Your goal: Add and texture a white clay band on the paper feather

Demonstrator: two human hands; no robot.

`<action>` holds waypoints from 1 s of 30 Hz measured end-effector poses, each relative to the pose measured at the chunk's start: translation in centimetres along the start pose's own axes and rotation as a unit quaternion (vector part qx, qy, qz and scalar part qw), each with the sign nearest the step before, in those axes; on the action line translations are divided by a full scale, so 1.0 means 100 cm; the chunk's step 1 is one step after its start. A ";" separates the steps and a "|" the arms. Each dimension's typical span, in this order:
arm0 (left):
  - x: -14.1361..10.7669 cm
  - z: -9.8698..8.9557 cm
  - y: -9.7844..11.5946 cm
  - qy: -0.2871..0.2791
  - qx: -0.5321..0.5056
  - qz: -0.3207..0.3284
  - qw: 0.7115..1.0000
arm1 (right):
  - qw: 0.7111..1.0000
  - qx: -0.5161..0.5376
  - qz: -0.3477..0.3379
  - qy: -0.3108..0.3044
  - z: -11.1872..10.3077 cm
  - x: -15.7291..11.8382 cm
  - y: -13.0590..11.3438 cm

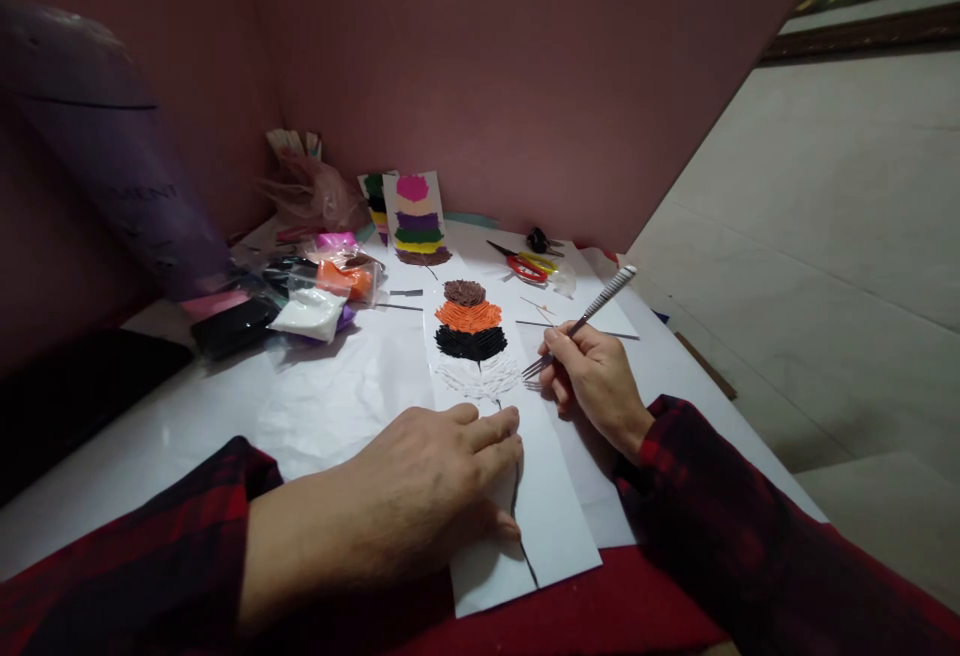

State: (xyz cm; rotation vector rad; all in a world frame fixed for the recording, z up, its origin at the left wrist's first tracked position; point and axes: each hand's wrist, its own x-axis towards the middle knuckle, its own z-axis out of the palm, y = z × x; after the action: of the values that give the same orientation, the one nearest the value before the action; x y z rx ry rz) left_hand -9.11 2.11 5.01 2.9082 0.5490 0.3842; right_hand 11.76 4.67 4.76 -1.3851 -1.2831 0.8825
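Note:
A long white card (pixel 555 526) lies before me with textured bands of clay on it: brown (pixel 465 292), orange (pixel 469 315), black (pixel 471 342) and white (pixel 480 374). A dark stem line runs down the card below them. Flat on the card, just under the white band, rests my left hand (pixel 450 471), fingers stretched out. My right hand (pixel 596 371) grips a metal fork (pixel 600 304) by its handle. The fork's tines point left and down, close to the right edge of the white band; whether they touch it I cannot tell.
Bags of coloured clay (pixel 309 311) lie at the left. Behind the card, a finished striped clay card (pixel 417 221) leans upright. Red and yellow scissors (pixel 529 264) lie at the back right. A dark flat object (pixel 82 386) occupies the left edge, near a purple bag (pixel 127 166).

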 end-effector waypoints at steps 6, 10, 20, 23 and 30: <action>0.001 0.000 0.000 -0.002 -0.002 -0.004 1.000 | 0.996 0.043 -0.033 -0.066 0.002 -0.004 0.000; 0.001 -0.006 0.002 -0.019 -0.010 -0.010 1.000 | 0.995 0.028 -0.050 -0.081 0.002 -0.006 0.000; -0.001 -0.019 0.005 -0.020 -0.037 -0.002 0.999 | 0.995 0.015 -0.067 -0.075 0.002 -0.005 0.000; -0.001 -0.018 0.006 -0.020 -0.036 -0.001 0.999 | 0.994 0.003 -0.068 -0.082 0.001 -0.005 0.001; -0.001 0.005 -0.002 0.001 -0.017 0.006 1.000 | 0.991 -0.017 -0.072 -0.110 0.001 -0.008 0.001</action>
State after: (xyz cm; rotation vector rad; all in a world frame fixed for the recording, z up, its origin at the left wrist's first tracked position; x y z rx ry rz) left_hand -9.07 2.18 4.45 2.8807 0.5219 0.3931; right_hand 11.54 3.96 4.50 -1.2291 -1.5511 0.9367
